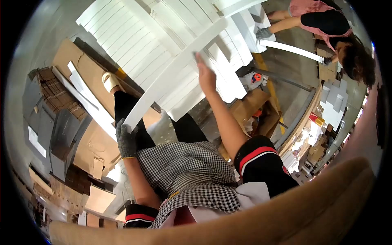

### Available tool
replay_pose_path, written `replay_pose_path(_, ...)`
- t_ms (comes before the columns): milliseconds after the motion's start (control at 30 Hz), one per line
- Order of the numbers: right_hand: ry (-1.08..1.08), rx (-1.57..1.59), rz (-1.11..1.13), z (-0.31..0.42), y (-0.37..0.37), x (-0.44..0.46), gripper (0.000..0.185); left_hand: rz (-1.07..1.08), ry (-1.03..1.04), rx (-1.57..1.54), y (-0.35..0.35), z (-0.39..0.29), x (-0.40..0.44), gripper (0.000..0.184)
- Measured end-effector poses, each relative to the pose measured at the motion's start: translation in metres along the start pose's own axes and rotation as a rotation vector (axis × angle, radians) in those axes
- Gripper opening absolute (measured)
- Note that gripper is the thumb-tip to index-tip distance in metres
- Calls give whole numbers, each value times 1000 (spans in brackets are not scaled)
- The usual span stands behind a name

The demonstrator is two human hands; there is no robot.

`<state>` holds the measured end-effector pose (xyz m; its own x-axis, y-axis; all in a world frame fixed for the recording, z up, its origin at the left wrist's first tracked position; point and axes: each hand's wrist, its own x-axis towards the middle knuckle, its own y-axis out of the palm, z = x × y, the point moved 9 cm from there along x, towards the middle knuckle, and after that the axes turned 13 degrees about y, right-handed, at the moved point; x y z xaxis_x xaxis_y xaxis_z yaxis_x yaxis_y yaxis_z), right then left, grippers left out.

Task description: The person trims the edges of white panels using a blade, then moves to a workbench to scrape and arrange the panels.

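Note:
My left hand (125,141), in a dark grey glove, grips the near end of a long white board (169,77). The board runs slanting up and away across stacked white slats (126,36). My right hand (207,78) is bare and sits at the board's right edge, partway along it. Its fingers look curled, with a small dark tip showing at the front; what this is I cannot make out. Part of the slat stack lies hidden under the long board.
At upper right a co-worker (324,22) in gloves holds a white strip (292,48). An open brown paper bag (255,108) stands right of the stack, near a metal rail (292,81). Cardboard (92,77) and brown bundled pieces (57,92) lie to the left.

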<state>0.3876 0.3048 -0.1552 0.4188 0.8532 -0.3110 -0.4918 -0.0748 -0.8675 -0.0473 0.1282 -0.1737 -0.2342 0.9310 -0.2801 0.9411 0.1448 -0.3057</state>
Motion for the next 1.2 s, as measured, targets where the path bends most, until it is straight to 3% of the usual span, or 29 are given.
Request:
replay_pose_path(100, 38, 171, -239, -16, -29, 43, 48, 11, 24, 37, 2, -5, -1, 54)
replay_pose_path(167, 245, 4, 58, -24, -1, 33, 46, -35, -87, -131, 1, 6, -2, 55)
replay_pose_path(200, 11, 93, -29, -19, 17, 17, 49, -67, -133, -216, 1, 13, -2, 56)
replay_pose_path(267, -138, -40, 228, 25, 29, -36, 54, -148, -256, -450, 2, 17, -3, 55)
replay_pose_path(300, -412, 146, 133, 48, 26, -57, 56, -134, -227, -408, 1, 13, -3, 54)
replay_pose_path(333, -408, 79, 135, 41, 33, -57, 55, -122, -198, -366, 0, 9, -4, 53)
replay_pose_path(367, -402, 15, 136, 43, 26, -53, 54, 15, 37, 21, -1, -3, 1, 52)
replay_pose_path(400, -125, -264, 236, 35, 21, -33, 56, 56, 274, 428, -1, -19, 2, 51)
replay_pose_path(467, -108, 126, -35, 6, 20, -11, 59, -21, 6, -22, -4, 12, -3, 54)
replay_pose_path(500, -42, 101, -72, 6, 17, -18, 58, -23, 1, -60, -3, 16, -3, 55)
replay_pose_path(567, -290, -131, 163, 38, 54, -67, 51, 7, 79, 18, -2, 13, 0, 56)
replay_pose_path(600, -359, -53, 239, 53, 56, -89, 53, -20, 36, -57, -4, 14, -1, 55)
replay_pose_path(633, -338, -193, 258, 56, 57, -98, 56, -50, -6, -133, -5, 15, -3, 55)
replay_pose_path(700, -246, 17, 89, 53, 37, -78, 53, -233, -325, -670, 3, 28, -11, 53)
replay_pose_path(733, -82, 52, 101, 42, 27, -67, 50, -45, 31, -6, -1, 1, -1, 50)
replay_pose_path(800, -126, 90, -70, 40, 24, -64, 52, -61, -63, -183, 2, 4, 0, 51)
replay_pose_path(833, -143, 93, -103, 47, 25, -74, 57, 59, 130, 160, 3, -17, 7, 54)
replay_pose_path(867, -201, 27, 15, 61, 43, -94, 58, 109, 332, 513, 4, -37, 9, 57)
replay_pose_path(933, -398, -199, 213, 96, 82, -158, 66, 74, 198, 471, 1, -40, 10, 63)
replay_pose_path(967, -523, -76, 256, 116, 90, -195, 68, 81, 139, 483, -3, -46, 12, 64)
replay_pose_path(1000, -657, -44, 332, 124, 113, -235, 68, 50, -120, -312, 3, -16, 6, 55)
replay_pose_path(1033, -728, -80, 408, 136, 122, -262, 69, -182, -451, -1030, 8, 13, -6, 46)
replay_pose_path(1067, -798, -111, 487, 145, 131, -289, 71, -209, -417, -1003, 3, 21, -5, 42)
replay_pose_path(1100, -821, 54, 492, 151, 127, -295, 78, -231, -389, -976, 2, 29, -5, 39)
replay_pose_path(1167, -805, 123, 424, 145, 117, -287, 76, -57, -112, -328, -8, 20, -3, 38)
replay_pose_path(1200, -795, 66, 371, 136, 113, -273, 76, -12, -66, -214, -7, 15, -2, 39)
